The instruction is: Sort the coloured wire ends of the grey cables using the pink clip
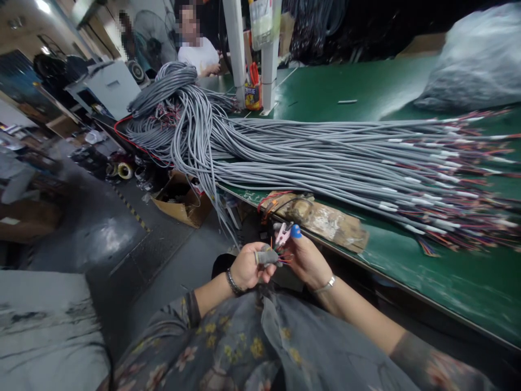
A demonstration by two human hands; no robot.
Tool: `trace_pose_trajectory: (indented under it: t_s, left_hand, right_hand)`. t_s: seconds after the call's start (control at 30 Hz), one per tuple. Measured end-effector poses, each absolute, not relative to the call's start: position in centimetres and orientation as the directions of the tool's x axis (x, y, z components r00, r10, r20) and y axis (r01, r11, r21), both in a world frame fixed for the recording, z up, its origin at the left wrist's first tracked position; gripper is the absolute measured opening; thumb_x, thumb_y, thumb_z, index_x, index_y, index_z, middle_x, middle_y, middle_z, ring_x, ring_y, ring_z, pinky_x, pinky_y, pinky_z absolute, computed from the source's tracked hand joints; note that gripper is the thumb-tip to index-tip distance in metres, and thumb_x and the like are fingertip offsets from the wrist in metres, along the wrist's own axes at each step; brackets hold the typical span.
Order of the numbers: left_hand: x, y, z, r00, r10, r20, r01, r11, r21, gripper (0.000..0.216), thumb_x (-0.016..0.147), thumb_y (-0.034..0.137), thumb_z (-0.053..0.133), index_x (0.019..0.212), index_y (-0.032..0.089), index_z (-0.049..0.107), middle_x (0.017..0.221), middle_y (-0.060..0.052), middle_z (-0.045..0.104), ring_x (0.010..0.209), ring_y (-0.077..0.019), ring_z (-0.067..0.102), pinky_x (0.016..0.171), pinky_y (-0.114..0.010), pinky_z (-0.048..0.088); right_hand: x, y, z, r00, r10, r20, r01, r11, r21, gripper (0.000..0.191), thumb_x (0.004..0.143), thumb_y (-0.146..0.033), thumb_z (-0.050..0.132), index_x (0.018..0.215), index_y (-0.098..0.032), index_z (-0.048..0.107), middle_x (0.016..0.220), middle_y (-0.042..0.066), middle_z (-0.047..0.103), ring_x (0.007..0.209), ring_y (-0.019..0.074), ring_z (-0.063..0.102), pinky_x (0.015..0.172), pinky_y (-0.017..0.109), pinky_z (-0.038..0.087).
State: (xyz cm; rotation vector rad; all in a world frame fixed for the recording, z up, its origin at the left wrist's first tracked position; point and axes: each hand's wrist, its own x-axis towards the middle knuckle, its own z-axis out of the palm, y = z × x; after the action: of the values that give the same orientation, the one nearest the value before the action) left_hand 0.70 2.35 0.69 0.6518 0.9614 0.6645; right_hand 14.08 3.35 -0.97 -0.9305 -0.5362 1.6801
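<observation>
Left hand (247, 265): pinching coloured wires (286, 259) at its 3 o'clock | Right hand (308, 262): gripping a pink clip (283, 234) at the wires' 12 o'clock | Risk (judged): clip could snag a neighbouring wire, because they splay close together beside it.

Stretches sideways as a green worktop (391, 81), streaked pale. Carries grey cables (285, 149) lengthwise, heaped in coils (165, 89) at the left end, with a few strands (215, 198) over the near edge and coloured wires (484, 157) at the right end. Also bears a board (329, 221) along the near edge, a bag (476, 60) at the far right, and a pale rod (347, 101) behind the cables.
</observation>
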Motion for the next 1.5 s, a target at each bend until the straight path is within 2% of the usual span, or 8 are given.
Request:
trace_pose_trajectory:
  t_s: [0.23,0.43,0.6,0.7,0.83,1.03,1.27,1.5]
  left_hand:
    - [0.5,2.1,0.6,0.414,0.742,-0.527,-0.16,0.629,0.761,0.038,0.049,0.044,0.075,0.058,0.015,0.052,0.041,0.001,0.054,0.026,-0.0068,0.04,0.028,-0.018,0.018]
    - [0.2,1.1,1.1,0.401,0.763,-0.508,-0.109,0.59,0.8,0.041,0.05,0.046,0.076,0.054,0.015,0.05,0.042,0.0,0.055,0.027,-0.007,0.043,0.028,-0.017,0.019]
    - [0.7,0.7,1.4,0.281,0.831,-0.48,-0.186,0.538,0.822,0.038,0.05,0.046,0.074,0.054,0.016,0.051,0.042,0.001,0.056,0.027,-0.0071,0.044,0.027,-0.017,0.021]
    - [1.2,0.7,1.5,0.257,0.839,-0.479,-0.22,0.533,0.817,0.037,0.051,0.045,0.073,0.055,0.016,0.051,0.042,0.001,0.056,0.027,-0.0075,0.044,0.027,-0.017,0.021]
    - [1.5,0.6,1.6,0.242,0.848,-0.472,-0.246,0.524,0.815,0.036,0.052,0.044,0.073,0.056,0.016,0.05,0.042,0.001,0.056,0.027,-0.0075,0.045,0.028,-0.017,0.02]
    - [1.6,0.3,1.7,0.233,0.845,-0.482,-0.249,0.531,0.81,0.04,0.052,0.047,0.074,0.056,0.017,0.048,0.042,0.002,0.055,0.027,-0.0073,0.045,0.029,-0.018,0.018]
    - [1.8,0.4,2.0,0.232,0.84,-0.491,-0.263,0.54,0.799,0.04,0.05,0.046,0.074,0.055,0.017,0.047,0.041,0.002,0.055,0.027,-0.0074,0.044,0.029,-0.018,0.018]
    - [1.9,0.6,1.8,0.229,0.826,-0.514,-0.27,0.562,0.782,0.036,0.05,0.043,0.073,0.054,0.017,0.048,0.04,0.001,0.054,0.027,-0.007,0.043,0.029,-0.018,0.016]
  right_hand:
    - [14.0,3.4,-1.3,-0.121,0.941,-0.316,-0.631,-0.318,-0.708,0.05,0.06,-0.069,0.069,0.075,-0.022,0.067,0.067,0.001,0.062,0.057,0.0154,0.053,0.053,0.028,0.043]
    - [14.6,3.0,-0.9,-0.262,0.905,-0.336,-0.625,-0.424,-0.655,0.054,0.063,-0.074,0.063,0.075,-0.022,0.069,0.071,0.003,0.065,0.057,0.0144,0.055,0.057,0.028,0.047]
    - [14.8,2.8,-0.5,-0.205,0.931,-0.304,-0.622,-0.363,-0.694,0.035,0.071,-0.058,0.067,0.075,-0.023,0.067,0.067,0.0,0.063,0.056,0.0134,0.051,0.053,0.026,0.045]
    - [14.7,2.7,-0.2,-0.172,0.946,-0.274,-0.604,-0.321,-0.729,0.032,0.068,-0.053,0.073,0.071,-0.021,0.066,0.061,-0.001,0.057,0.053,0.0121,0.047,0.05,0.025,0.042]
    - [14.5,2.7,0.0,-0.173,0.95,-0.261,-0.611,-0.312,-0.728,0.037,0.065,-0.056,0.074,0.065,-0.02,0.064,0.06,-0.001,0.056,0.053,0.0115,0.046,0.05,0.025,0.04]
    - [14.4,2.4,0.1,-0.153,0.941,-0.301,-0.581,-0.332,-0.743,0.038,0.06,-0.053,0.079,0.07,-0.018,0.067,0.058,-0.001,0.056,0.053,0.0119,0.047,0.049,0.025,0.038]
    - [14.6,2.9,0.0,-0.184,0.931,-0.315,-0.648,-0.356,-0.674,0.039,0.06,-0.055,0.078,0.064,-0.019,0.065,0.054,-0.002,0.055,0.049,0.0106,0.046,0.047,0.024,0.04]
    - [14.8,3.2,-0.4,-0.156,0.917,-0.368,-0.676,-0.371,-0.637,0.031,0.058,-0.046,0.083,0.071,-0.021,0.072,0.071,0.0,0.07,0.06,0.0124,0.057,0.055,0.024,0.047]
